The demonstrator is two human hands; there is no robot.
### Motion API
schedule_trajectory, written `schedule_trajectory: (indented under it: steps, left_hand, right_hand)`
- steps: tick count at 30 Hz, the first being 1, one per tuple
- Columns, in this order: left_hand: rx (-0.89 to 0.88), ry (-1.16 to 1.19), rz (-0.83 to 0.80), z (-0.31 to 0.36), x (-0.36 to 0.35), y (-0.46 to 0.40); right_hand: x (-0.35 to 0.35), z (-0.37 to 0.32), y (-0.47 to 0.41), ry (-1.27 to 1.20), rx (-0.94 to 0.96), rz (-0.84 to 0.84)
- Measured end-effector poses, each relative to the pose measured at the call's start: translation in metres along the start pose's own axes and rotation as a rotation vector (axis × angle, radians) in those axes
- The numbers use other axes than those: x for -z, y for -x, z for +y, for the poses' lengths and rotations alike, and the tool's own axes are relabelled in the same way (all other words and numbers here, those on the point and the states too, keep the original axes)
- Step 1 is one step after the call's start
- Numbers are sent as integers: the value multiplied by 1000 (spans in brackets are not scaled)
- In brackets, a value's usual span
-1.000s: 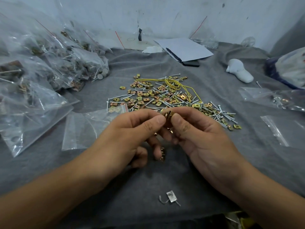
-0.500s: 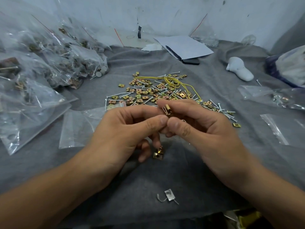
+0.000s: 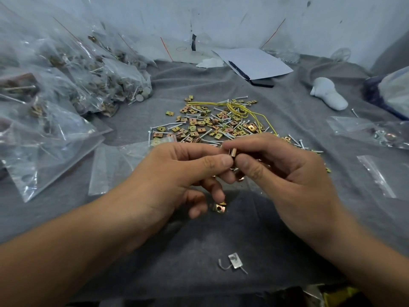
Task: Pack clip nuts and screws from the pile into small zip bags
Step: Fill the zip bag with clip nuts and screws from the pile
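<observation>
A pile of brass clip nuts and silver screws (image 3: 212,125) lies on the grey cloth (image 3: 221,251), with yellow rubber bands (image 3: 239,108) on top. My left hand (image 3: 177,173) and right hand (image 3: 283,171) meet in front of the pile. Together their thumbs and forefingers pinch a small stack of clip nuts (image 3: 232,153). More clip nuts sit in my right palm, partly hidden. One clip nut (image 3: 219,208) shows under my left fingertips. An empty zip bag (image 3: 110,167) lies flat left of my hands.
Filled zip bags (image 3: 73,85) are heaped at the left. Empty and part-filled bags (image 3: 376,134) lie at the right. A white sheet (image 3: 254,62), a white object (image 3: 327,96) and a silver clip (image 3: 234,260) rest on the cloth.
Both hands have lifted slightly and shifted away from me. The pinched stack of clip nuts has turned between the fingertips, and a clip nut now shows below my left fingers.
</observation>
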State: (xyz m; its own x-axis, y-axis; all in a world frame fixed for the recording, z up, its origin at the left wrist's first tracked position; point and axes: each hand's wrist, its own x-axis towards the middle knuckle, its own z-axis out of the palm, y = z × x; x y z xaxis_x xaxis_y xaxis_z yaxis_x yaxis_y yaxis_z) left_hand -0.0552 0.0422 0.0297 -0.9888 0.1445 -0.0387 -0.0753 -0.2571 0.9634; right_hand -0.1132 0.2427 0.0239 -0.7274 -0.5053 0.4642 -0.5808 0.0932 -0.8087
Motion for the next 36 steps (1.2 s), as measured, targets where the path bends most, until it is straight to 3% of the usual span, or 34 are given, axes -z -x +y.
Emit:
schedule_trajectory:
  steps: [13,21,30,36]
  left_hand:
    - [-148,-150,66,10,-9,5]
    - [-108,-162,40,15,-12,9]
    - [-42,-231,121,16,-17,8]
    - [-10,-395,126,17,-7,6]
  right_hand:
    - [-2,-12,-1,-215,-35,22]
    - [-5,-9,2,224,191,-6]
    - [-11,-6,0,369,208,14]
    - [-8,-4,-3,759,270,-201]
